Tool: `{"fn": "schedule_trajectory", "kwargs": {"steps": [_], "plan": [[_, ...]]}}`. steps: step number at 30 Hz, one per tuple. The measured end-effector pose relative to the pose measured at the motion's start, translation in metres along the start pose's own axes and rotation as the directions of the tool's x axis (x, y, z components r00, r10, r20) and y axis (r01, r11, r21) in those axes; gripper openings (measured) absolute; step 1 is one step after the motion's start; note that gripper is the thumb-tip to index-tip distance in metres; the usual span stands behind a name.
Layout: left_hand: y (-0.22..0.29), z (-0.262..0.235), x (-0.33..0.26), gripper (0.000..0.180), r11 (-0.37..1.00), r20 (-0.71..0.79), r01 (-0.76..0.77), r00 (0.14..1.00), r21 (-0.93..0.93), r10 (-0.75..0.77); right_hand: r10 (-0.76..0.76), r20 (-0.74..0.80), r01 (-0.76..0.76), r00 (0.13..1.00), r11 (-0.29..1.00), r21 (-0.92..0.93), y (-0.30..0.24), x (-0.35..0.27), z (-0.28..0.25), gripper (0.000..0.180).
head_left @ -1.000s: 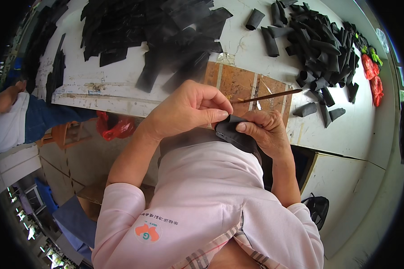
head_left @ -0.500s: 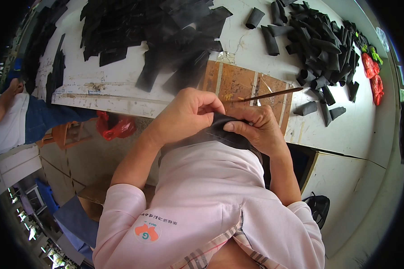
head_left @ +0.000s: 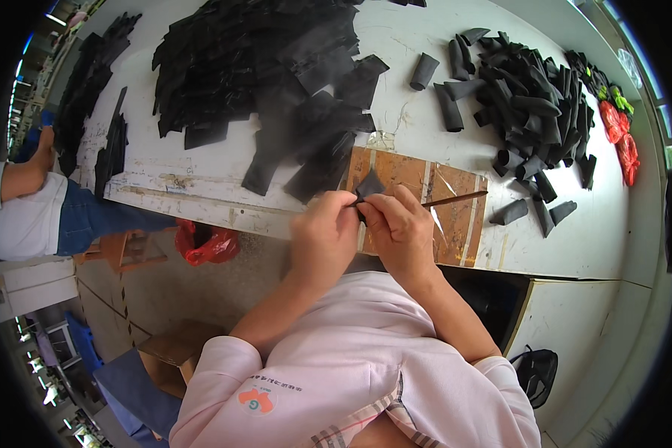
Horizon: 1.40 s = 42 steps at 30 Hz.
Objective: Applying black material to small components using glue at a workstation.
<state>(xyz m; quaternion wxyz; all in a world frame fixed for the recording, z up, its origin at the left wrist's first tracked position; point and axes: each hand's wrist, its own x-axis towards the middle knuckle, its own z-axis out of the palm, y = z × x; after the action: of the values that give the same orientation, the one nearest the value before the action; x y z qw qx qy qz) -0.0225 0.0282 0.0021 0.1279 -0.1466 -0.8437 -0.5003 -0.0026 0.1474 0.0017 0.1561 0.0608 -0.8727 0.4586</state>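
Pinching a small black piece (head_left: 369, 184) between thumb and fingers: right hand (head_left: 402, 225). Left hand (head_left: 323, 237) is motion-blurred, fingers curled at the piece's left side; cannot tell if they grip it. Piece looks matte, dark, soft and sheet-like, one pointed corner sticking up past the fingertips, lower part hidden by the hands. It's above the near edge of the white bench (head_left: 425, 112), over the left part of a taped brown board (head_left: 411, 166). Dark thin stick (head_left: 455, 198) just right of right hand. Flat black pieces (head_left: 254, 71) heaped toward bench's far edge; black tubes (head_left: 537, 112) piled near right edge.
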Motion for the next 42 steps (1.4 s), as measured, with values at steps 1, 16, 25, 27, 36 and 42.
{"fn": "schedule_trajectory", "kwargs": {"steps": [1,16,25,27,36,42], "plan": [[0.0,0.002,0.0,0.01,0.991,-0.043,-0.086,0.995,0.103,0.091,-0.115,-0.041,0.107,0.993,0.982,-0.153,0.004,0.0,0.004,0.015],[-0.015,0.001,0.006,0.016,0.566,0.365,0.579,0.813,-0.587,-0.453,0.412,0.497,-0.609,0.764,0.208,0.765,0.018,-0.007,-0.005,0.005],[-0.004,-0.001,0.004,0.023,0.424,0.521,0.624,0.781,-0.656,-0.343,0.488,0.503,-0.627,0.713,0.121,0.77,0.017,-0.014,-0.012,0.015],[-0.004,-0.011,0.001,0.034,0.295,0.689,0.715,0.695,-0.634,-0.204,0.428,0.513,-0.596,0.744,0.076,0.8,0.02,-0.023,-0.018,0.013],[0.052,0.002,-0.005,0.032,0.602,0.586,0.479,0.81,-0.638,-0.023,0.227,0.086,-0.212,0.97,0.614,0.76,0.005,-0.032,-0.061,0.005],[0.077,0.018,0.008,0.012,0.598,0.467,0.427,0.879,-0.678,-0.098,0.172,-0.13,-0.105,0.976,0.906,0.411,-0.014,-0.019,-0.09,0.007]]}}
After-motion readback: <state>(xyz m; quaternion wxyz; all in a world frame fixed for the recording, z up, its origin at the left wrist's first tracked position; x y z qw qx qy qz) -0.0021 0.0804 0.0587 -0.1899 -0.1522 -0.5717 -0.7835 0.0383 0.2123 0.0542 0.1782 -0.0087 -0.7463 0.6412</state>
